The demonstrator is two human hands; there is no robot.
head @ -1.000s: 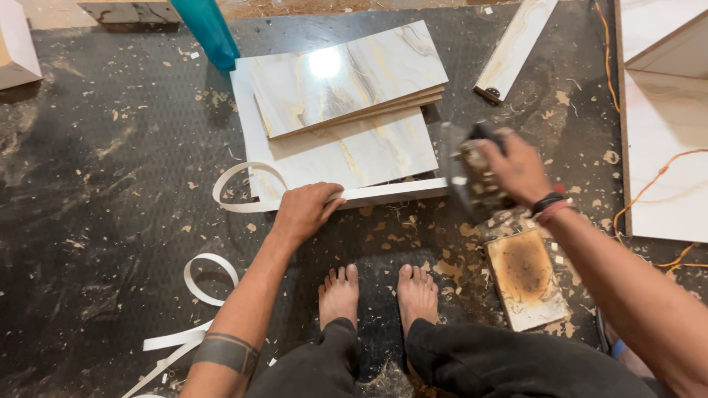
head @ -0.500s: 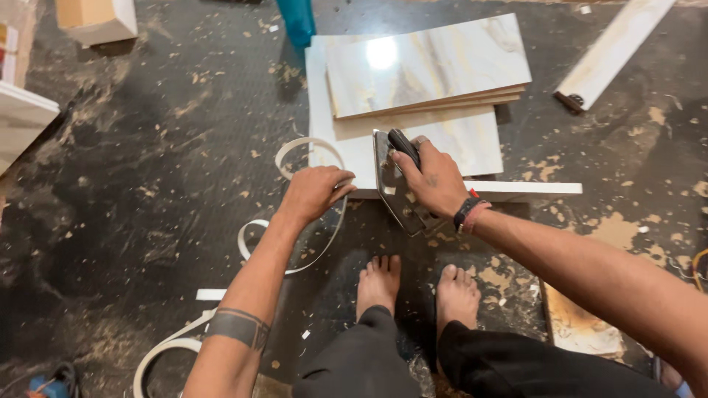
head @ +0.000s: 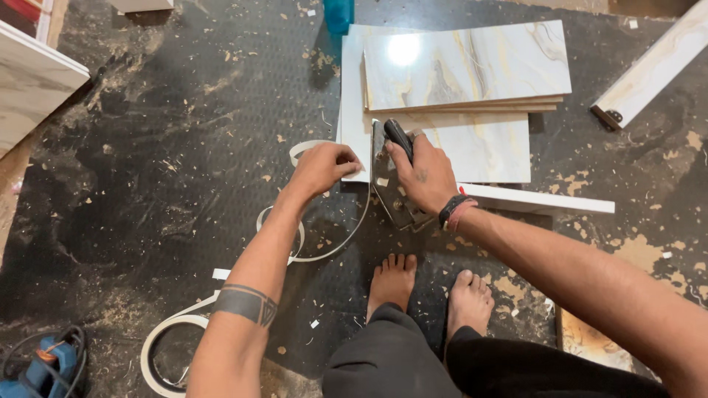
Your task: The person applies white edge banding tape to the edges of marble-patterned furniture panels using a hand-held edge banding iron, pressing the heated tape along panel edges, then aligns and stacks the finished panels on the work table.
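Floor (head: 147, 147): dark, textured mat-like surface, dusty, strewn with sawdust and small wood chips.
Bare patches (head: 516, 284): lighter brown spots at lower right.
Light: from overhead, a bright glare spot (head: 403, 50) on a glossy marbled panel.
Left edge: a pale board (head: 33, 85) lying at an angle.
Lower left corner: a blue power tool (head: 51, 365) with a black cord.

Stacked marble-patterned panels (head: 472, 70) block the way ahead of both hands; a white strip (head: 538, 199) bars the right; loops of white edge banding (head: 310, 243) clutter the near left. Dark floor (head: 162, 147) further left lies open, though littered with chips.
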